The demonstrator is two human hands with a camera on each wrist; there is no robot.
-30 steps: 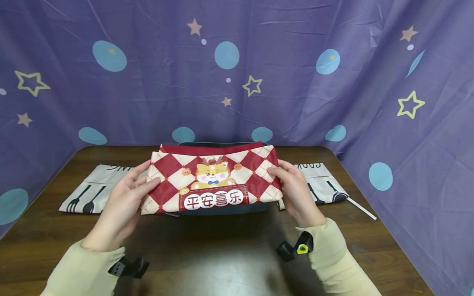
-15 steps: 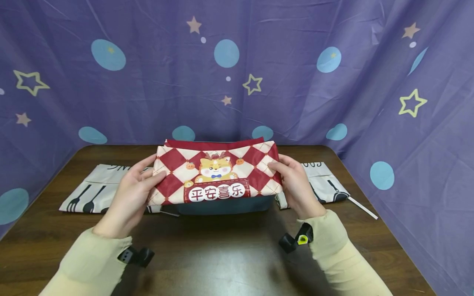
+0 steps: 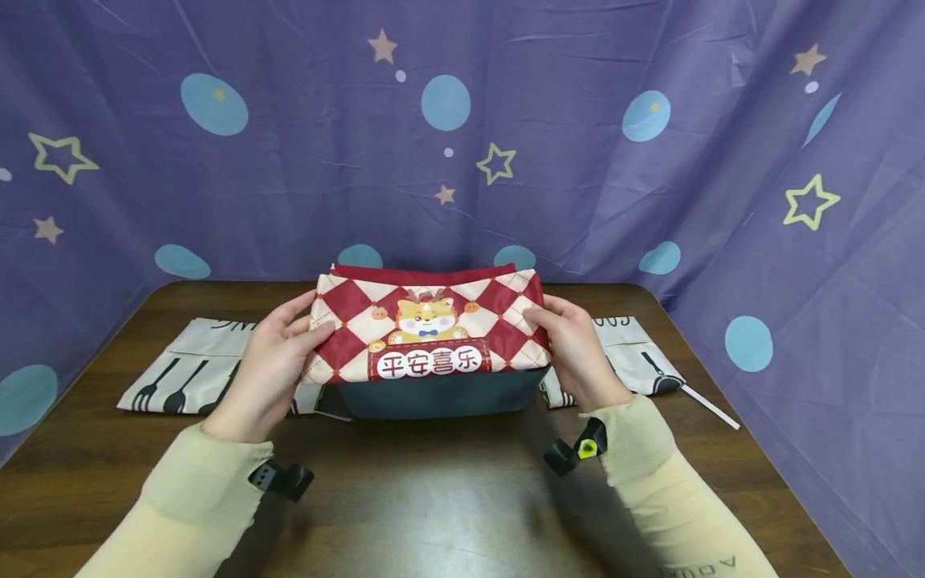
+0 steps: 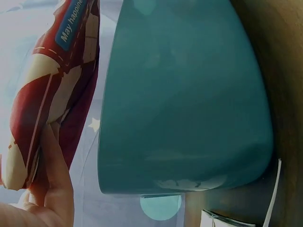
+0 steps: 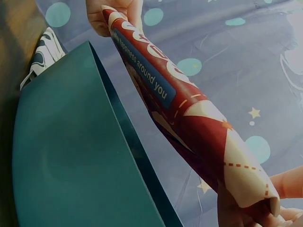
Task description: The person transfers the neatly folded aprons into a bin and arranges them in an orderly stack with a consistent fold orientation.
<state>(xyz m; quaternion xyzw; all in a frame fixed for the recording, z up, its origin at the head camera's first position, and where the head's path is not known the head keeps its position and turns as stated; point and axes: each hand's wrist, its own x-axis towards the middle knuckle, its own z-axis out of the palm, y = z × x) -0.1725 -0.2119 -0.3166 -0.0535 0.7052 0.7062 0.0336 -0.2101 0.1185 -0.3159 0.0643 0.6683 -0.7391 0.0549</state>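
Note:
A folded red and cream diamond-patterned cloth (image 3: pixel 428 321) with a cartoon dog and Chinese characters is held up flat between both hands. My left hand (image 3: pixel 270 361) pinches its left end, thumb in front and fingers behind. Its right end is gripped the same way by my right hand (image 3: pixel 578 349). Behind and below the cloth stands a teal box (image 3: pixel 441 399), its upper part hidden in the head view. Both wrist views show the cloth above the box's rim, apart from it; the right wrist view shows the box's open top edge (image 5: pixel 128 137).
Folded white cloths with black cutlery prints lie on either side of the box, one at the left (image 3: pixel 181 369) and one at the right (image 3: pixel 636 357). A white strap (image 3: pixel 711 405) trails from the right one over the wooden table (image 3: pixel 433 498). A purple curtain (image 3: pixel 564 209) hangs behind.
Both hands have raised the folded cloth and carried it slightly right and away, uncovering more of the teal box's front. The left hand has moved further than the right.

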